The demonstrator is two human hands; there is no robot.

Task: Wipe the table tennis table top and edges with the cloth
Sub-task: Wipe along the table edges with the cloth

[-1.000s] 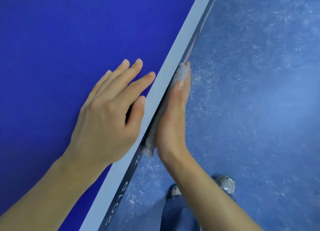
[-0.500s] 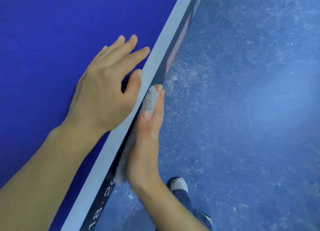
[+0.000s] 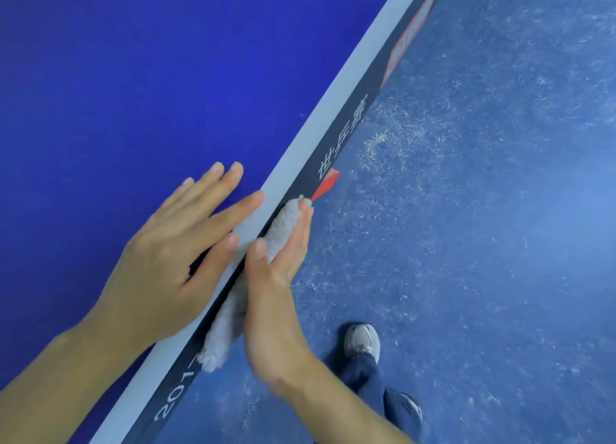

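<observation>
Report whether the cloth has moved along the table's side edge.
Yes. The cloth has slid back along the side edge, toward the camera, away from the long red label it nearly touched a second ago.

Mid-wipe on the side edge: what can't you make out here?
Head view only:
- cloth: its contact face, hidden by the right hand.
- lettering on the table edge: the stretch under the cloth.
- rear shoe: mostly behind the trouser leg.
- left hand: fingertips motion-blurred.
</observation>
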